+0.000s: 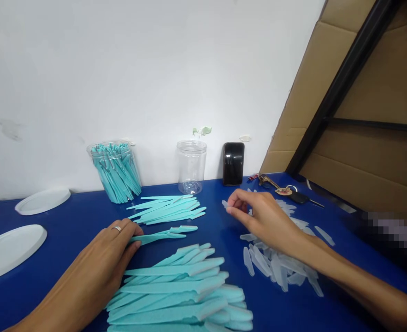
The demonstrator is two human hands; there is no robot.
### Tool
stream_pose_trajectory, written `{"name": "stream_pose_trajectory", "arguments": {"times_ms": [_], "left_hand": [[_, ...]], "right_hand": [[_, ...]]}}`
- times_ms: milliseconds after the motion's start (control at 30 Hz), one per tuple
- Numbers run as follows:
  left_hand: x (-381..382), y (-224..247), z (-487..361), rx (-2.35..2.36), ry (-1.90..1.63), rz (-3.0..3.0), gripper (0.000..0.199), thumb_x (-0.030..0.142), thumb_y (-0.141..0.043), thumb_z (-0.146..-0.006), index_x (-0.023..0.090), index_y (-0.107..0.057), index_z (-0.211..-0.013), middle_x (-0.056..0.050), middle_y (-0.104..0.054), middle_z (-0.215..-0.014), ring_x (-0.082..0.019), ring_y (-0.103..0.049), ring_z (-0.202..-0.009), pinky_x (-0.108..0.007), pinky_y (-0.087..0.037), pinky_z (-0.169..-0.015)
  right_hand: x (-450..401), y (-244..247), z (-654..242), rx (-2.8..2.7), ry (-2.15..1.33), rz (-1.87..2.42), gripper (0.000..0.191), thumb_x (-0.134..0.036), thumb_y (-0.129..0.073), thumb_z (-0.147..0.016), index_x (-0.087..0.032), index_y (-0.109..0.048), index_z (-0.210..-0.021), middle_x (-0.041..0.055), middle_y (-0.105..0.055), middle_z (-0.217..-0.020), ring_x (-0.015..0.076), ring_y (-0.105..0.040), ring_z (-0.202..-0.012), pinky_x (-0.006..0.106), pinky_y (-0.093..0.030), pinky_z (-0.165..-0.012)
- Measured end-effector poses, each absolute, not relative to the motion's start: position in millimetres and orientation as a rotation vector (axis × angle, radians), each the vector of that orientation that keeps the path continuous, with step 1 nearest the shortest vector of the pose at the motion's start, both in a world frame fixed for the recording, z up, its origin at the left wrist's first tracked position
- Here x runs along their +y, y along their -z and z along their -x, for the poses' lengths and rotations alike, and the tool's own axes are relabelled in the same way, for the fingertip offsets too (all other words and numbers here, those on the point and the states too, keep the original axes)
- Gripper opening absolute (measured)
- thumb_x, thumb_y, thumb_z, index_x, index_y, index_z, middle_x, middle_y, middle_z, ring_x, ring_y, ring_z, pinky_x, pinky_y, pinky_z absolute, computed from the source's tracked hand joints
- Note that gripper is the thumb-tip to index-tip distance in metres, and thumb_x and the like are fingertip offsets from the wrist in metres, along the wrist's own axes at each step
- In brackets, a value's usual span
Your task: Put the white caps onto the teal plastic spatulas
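My left hand (109, 253), with a ring on one finger, is closed on the handle ends of a few turquoise sticks (165, 234) just above the blue table. Between the thumb and fingertips of my right hand (258, 212) is a small translucent cap (225, 204). Under and around my right wrist lies a loose heap of similar clear caps (279, 267). A large pile of turquoise sticks (182, 290) lies in front, nearest to my left hand. Behind the held sticks is a smaller pile of turquoise sticks (168, 208).
Against the wall stand a clear jar full of turquoise sticks (116, 175), an uncovered clear jar (191, 166) and a black phone (233, 163). Two white lids (44, 201) rest at the left. Keys (295, 196) lie at the back right, beside cardboard (372, 152).
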State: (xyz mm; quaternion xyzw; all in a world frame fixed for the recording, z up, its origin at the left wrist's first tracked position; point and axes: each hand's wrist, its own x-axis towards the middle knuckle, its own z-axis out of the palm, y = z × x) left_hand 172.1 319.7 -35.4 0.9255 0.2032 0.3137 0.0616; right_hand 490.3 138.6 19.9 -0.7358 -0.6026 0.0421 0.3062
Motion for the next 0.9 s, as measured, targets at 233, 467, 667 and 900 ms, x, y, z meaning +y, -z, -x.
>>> {"name": "stream_pose_trajectory", "arguments": {"times_ms": [233,467,667,900], "left_hand": [[321.7,37.4,-169.5,0.665,-0.842,-2.852,0.035,0.051,-0.047,-0.114,0.029,-0.071,-0.101,-0.002,-0.078,-0.095,-0.022,-0.074,-0.078,-0.033,-0.058,-0.070],[326.0,32.4,-168.1,0.670,-1.008,-2.762,0.028,0.055,-0.056,-0.113,0.033,-0.072,-0.103,0.003,-0.076,-0.098,-0.020,-0.071,-0.088,-0.031,-0.052,-0.079],[313.6,30.2,-161.7,0.667,-0.993,-2.745,0.027,0.056,-0.051,-0.115,0.035,-0.068,-0.114,0.003,-0.072,-0.095,-0.023,-0.065,-0.092,-0.035,-0.048,-0.089],[292.2,37.7,-158.0,0.679,-0.904,-2.729,0.022,0.051,-0.050,-0.115,0.035,-0.064,-0.123,0.001,-0.069,-0.099,-0.026,-0.062,-0.102,-0.039,-0.045,-0.106]], "right_hand": [[131.5,-12.5,-468.9,-1.775,-0.035,1.907,0.012,-0.019,-0.064,-0.104,-0.021,-0.071,-0.094,0.0027,-0.074,-0.083,0.0197,-0.066,-0.072,0.031,-0.044,-0.066],[133.0,-5.8,-468.7,-1.752,-0.123,1.868,0.013,-0.020,-0.065,-0.104,-0.021,-0.072,-0.093,0.0019,-0.073,-0.078,0.0169,-0.062,-0.066,0.030,-0.044,-0.061],[130.9,-11.8,-453.9,-1.504,-0.482,1.638,0.018,-0.028,-0.066,-0.104,-0.021,-0.076,-0.091,0.0001,-0.072,-0.075,0.0153,-0.062,-0.067,0.028,-0.045,-0.060],[125.8,-14.0,-439.7,-1.416,-0.634,1.533,0.017,-0.030,-0.067,-0.104,-0.020,-0.075,-0.092,-0.0022,-0.068,-0.072,0.0136,-0.059,-0.067,0.026,-0.043,-0.059]]}}
